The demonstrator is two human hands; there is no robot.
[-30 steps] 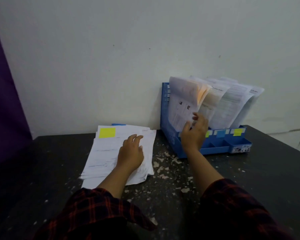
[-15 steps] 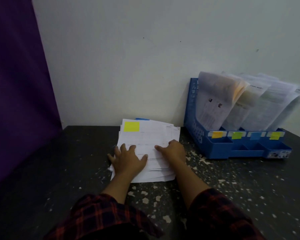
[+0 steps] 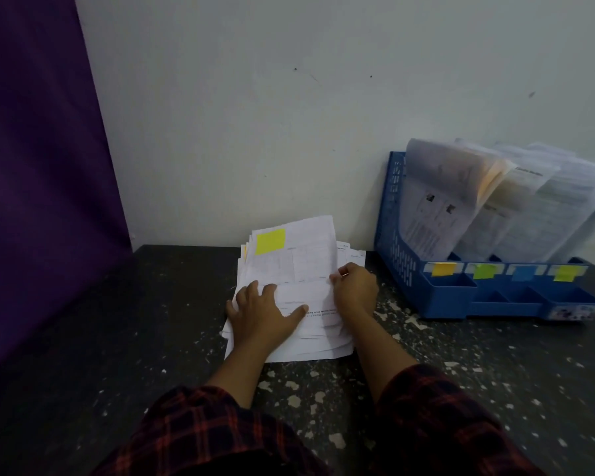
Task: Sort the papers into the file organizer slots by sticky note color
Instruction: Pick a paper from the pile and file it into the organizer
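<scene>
Yellow-tagged top sheet (image 3: 299,255) now lifts at its far end, pinched at its edge by the right hand (image 3: 356,290); left hand (image 3: 263,310) presses flat on the stack (image 3: 310,341) beside that pinch; filing comes next.

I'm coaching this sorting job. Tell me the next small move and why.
Probably lift the top sheet clear toward the yellow-tagged slot: the right hand pinches its raised edge, it carries a yellow note, and the left hand presses the pile.

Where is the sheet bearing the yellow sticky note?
In the head view, centre: the sheet tops the paper stack, its right edge pinched by the right hand, left of the blue organizer.
</scene>
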